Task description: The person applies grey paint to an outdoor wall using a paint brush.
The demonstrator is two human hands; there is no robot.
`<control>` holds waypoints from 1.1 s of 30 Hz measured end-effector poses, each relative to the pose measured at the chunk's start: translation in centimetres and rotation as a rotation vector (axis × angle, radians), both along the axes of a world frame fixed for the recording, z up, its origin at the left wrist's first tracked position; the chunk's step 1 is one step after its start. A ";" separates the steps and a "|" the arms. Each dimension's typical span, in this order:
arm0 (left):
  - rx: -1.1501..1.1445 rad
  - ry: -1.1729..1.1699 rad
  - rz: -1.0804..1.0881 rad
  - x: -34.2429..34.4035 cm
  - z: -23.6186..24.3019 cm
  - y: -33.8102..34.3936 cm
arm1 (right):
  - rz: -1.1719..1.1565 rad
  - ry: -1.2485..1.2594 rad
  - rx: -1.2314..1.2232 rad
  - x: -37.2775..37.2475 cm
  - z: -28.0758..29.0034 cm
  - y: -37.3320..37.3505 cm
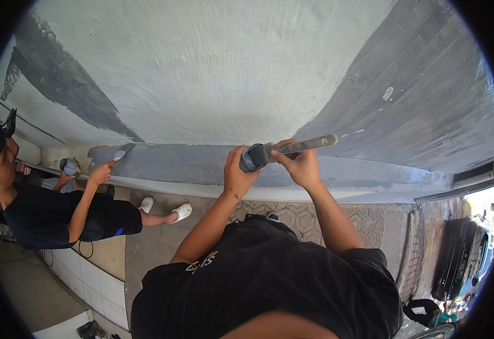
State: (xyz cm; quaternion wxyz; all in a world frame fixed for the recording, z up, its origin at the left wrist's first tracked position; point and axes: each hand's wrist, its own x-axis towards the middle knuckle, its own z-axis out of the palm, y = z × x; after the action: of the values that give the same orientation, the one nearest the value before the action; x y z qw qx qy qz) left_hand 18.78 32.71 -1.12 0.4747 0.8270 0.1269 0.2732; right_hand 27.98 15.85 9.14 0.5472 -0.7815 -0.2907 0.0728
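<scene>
Here it is, a black short-sleeved T-shirt point(269, 277) filling the foreground!
Soft creases run across the dark cloth, and there on the left side pops a printed marking point(206, 261), white with touches of yellow; the right sleeve point(376, 264) ends in a loose edge, and look, a small dark mark point(236, 196) near the left wrist, below a bare left hand point(240, 174)!

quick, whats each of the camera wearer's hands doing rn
Left hand: closed around a dark cup.
Right hand: closed on a flat-handled tool.
</scene>
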 end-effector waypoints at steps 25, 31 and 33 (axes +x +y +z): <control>-0.039 0.097 -0.335 1.9 -4.6 4.9 | -0.981 0.321 0.645 -6.5 -5.4 -0.1; -0.015 0.096 -0.247 0.4 -4.7 6.9 | -1.120 0.533 0.958 -3.7 -14.5 1.7; -0.087 0.155 -0.240 0.0 -5.5 7.9 | -1.124 0.522 1.013 -3.1 -16.2 3.3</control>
State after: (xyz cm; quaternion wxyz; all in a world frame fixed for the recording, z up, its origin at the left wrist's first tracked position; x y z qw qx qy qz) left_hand 18.74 40.63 -6.63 0.5282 0.8334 0.0752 0.1442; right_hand 24.88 19.10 -7.03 0.8407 -0.4252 0.2865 -0.1742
